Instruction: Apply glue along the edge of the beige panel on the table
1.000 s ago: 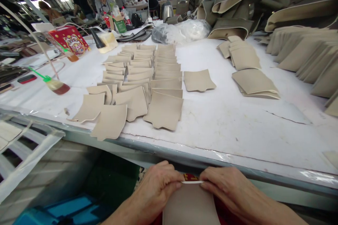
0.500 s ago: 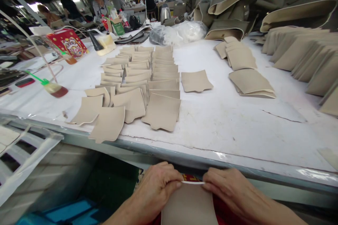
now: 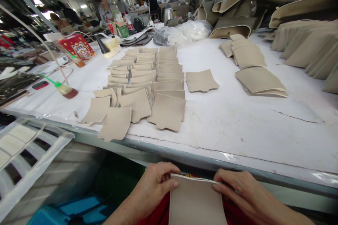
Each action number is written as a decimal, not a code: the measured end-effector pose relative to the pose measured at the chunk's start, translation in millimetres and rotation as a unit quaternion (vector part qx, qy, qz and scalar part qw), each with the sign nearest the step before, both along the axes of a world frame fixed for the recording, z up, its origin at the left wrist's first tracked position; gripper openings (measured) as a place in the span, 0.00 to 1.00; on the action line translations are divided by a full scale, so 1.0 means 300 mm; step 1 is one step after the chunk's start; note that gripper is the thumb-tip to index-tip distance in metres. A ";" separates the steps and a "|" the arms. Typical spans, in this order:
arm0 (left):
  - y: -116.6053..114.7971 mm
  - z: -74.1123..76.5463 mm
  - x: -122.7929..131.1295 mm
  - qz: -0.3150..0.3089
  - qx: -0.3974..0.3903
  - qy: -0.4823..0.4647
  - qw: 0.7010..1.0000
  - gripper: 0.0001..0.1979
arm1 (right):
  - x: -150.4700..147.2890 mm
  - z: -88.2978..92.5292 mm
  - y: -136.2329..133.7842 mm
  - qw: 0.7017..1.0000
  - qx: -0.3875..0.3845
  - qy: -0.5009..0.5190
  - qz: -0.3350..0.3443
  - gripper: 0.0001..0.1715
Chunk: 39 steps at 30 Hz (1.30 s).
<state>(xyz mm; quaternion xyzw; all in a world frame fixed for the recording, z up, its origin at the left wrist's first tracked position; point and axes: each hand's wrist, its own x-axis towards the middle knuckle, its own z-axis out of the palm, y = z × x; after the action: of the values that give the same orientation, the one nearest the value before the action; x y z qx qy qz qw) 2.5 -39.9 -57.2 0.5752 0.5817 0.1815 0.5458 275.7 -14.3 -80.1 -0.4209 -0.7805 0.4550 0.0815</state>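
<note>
A beige leather-like panel with a pale top edge is held low in front of me, below the table's front edge. That edge looks doubled, with a narrow gap between two layers. My left hand pinches the panel's upper left corner between thumb and fingers. At the upper right corner, my right hand is closed on it the same way. Beyond my hands, rows of similar beige panels lie overlapped on the white table. One single panel rests to the right of these rows.
More panels are stacked at the right, near a long standing row. A clear plastic bag lies at the back. To the left are a bottle with a green nozzle and a white plastic rack. People work in the background.
My hands have moved apart along the panel's top edge, out to its corners, and more of the edge shows. The view has shifted slightly, so the table's contents appear further right.
</note>
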 end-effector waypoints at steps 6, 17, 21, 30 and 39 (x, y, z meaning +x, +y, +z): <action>-0.017 -0.033 -0.017 0.031 -0.026 -0.045 0.998 0.07 | -0.017 -0.006 -0.003 0.999 0.033 -0.009 0.022 0.11; -0.009 -0.019 -0.001 -0.024 0.055 0.013 0.998 0.14 | -0.119 0.035 0.012 1.000 -0.001 0.011 0.025 0.07; -0.008 -0.008 0.003 -0.009 0.064 0.025 0.998 0.04 | -0.109 0.024 0.005 0.999 0.031 0.031 0.000 0.11; 0.131 0.245 0.020 -0.134 0.167 0.039 0.976 0.08 | -0.104 0.196 0.073 0.997 -0.049 0.058 0.023 0.27; 0.366 0.490 0.251 -0.385 0.367 0.182 0.827 0.11 | 0.007 0.316 0.083 0.966 -0.103 0.204 -0.124 0.35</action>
<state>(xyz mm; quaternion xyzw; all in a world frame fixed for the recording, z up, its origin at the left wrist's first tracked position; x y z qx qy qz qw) 77.8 69.9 89.8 0.9331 0.2923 0.0483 0.2039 277.9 10.7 14.7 -0.4184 -0.6382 0.5955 0.2511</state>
